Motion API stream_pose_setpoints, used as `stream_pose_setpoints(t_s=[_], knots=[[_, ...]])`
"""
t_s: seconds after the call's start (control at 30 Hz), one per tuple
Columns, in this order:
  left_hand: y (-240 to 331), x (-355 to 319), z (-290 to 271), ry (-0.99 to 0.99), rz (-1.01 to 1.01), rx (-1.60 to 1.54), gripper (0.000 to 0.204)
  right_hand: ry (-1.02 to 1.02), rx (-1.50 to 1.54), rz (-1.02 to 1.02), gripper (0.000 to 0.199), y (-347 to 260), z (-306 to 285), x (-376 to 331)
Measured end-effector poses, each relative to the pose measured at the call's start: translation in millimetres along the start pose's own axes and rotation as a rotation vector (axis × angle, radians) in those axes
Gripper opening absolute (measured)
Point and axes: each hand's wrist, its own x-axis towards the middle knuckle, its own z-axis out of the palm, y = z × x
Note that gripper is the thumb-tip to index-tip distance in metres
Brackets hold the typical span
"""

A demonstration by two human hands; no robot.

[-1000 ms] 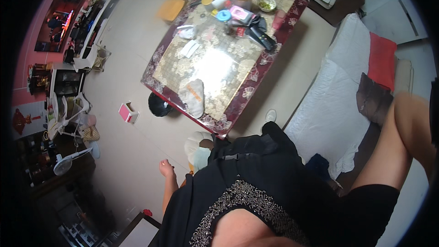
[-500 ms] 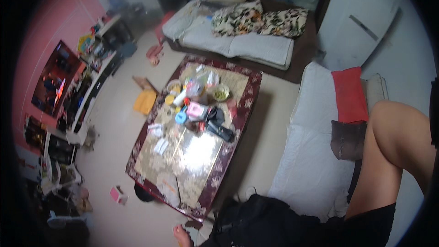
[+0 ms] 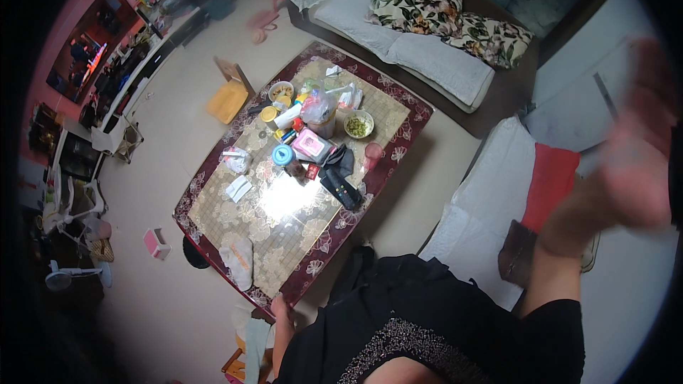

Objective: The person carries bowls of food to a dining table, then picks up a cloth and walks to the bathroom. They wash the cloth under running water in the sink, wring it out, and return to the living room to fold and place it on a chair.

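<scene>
Touching the corner, as it looks to us: our left hand [image 3: 281, 306] is at the near corner of the table [image 3: 274, 256], and we can't make out whether its fingers grip the edge or merely lie against it.
Right hand: we have our right hand [image 3: 637, 171] up close to the camera, at the far right; it is so blurred (the fingers most of all) that we can't say whether it is spread or curled.
Table: it stands in front of us, maroon and flower-patterned around the border, beige in the middle, with a bright glare on top.
Near end: a pale grey cloth [image 3: 238, 263] with an orange marking lies on the left side, near our left hand.
Left side: folded white papers [image 3: 239, 189] lie flat, with a crumpled plastic bag [image 3: 237, 160] farther up.
Cluster: we see a blue-lidded jar [image 3: 282, 155], a pink-and-white pack [image 3: 311, 144], a long black object [image 3: 340, 190] and, nearer the right edge, a pink cup [image 3: 372, 156].
Bowl: green food [image 3: 358, 125] fills one, beyond the pack.
Floor: a black bin [image 3: 193, 252] is partly hidden beside the table, and a wooden chair [image 3: 229, 102] stands past its left side.
Sofa: to our right, white covers [image 3: 462, 213], a red cushion [image 3: 550, 185] and a dark cushion [image 3: 521, 252].
</scene>
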Motion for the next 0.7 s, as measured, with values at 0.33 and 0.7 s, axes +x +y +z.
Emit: stream_pose_setpoints(t_s=[0.33,0.7], knots=[[163,-162,259,-0.722,-0.179,-0.357,0.035,0.176,0.107,1.963,0.027,300,140,-457],[177,-204,396,-0.890,-0.274,-0.859,0.025,0.015,0.233,2.402,0.043,437,270,-633]])
